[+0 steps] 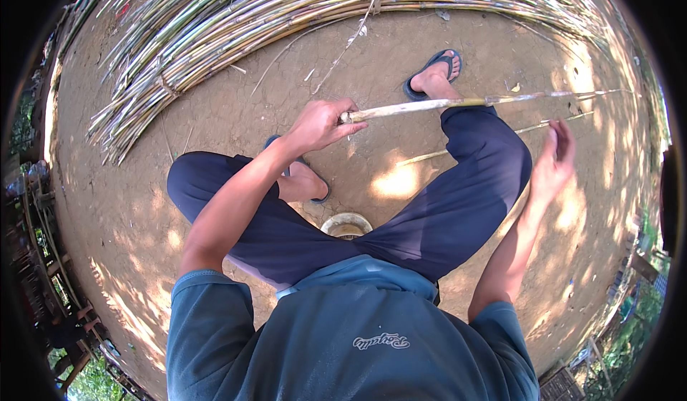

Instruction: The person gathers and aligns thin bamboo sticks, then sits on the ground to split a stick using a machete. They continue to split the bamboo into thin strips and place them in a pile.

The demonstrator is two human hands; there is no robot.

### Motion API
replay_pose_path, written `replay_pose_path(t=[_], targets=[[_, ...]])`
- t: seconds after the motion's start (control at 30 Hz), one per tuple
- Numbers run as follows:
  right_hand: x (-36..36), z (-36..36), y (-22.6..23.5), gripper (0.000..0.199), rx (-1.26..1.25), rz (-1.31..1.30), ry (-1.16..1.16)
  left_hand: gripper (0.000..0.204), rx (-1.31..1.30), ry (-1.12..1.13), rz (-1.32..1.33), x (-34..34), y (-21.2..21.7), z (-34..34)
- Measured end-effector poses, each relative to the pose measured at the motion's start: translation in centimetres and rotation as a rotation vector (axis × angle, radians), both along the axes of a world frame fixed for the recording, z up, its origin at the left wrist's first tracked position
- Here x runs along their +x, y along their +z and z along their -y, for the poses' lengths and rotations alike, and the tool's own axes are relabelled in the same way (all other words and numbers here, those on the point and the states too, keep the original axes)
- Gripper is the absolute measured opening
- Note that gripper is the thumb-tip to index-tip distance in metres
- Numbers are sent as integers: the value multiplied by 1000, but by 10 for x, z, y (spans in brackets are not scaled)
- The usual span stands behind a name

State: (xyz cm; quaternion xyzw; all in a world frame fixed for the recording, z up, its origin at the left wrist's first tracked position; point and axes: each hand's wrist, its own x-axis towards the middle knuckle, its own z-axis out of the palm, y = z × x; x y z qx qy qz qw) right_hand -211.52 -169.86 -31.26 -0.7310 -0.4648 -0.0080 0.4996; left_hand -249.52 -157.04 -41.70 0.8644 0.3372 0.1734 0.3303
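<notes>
My left hand (323, 124) is closed round the thick pale end of a long cane stalk (415, 107). From there the stalk runs to the right over my right shin, thinning toward its far tip. Below its thinner half, my right hand (554, 163) is raised with its fingers stretched out, slightly blurred and apart from the stalk. A second, thin stalk (494, 137) lies lower down, behind my right leg, and passes near my right fingertips.
A large bundle of canes (279, 25), tied with strips, lies across the far ground. I sit on a low round seat (346, 225), knees spread, my sandalled feet on bare earth (129, 208). Loose slivers (349, 41) lie near the bundle. Wooden structures stand at the left edge.
</notes>
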Motion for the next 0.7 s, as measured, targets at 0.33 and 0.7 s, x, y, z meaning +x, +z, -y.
replay_pose_path(t=[0.33,0.7], targets=[[-120,-69,-38,52,-373,539,896,25,-165,-128,245,-4,45,21],[-121,-71,-38,58,-151,586,822,24,-220,-113,452,-10,57,23]])
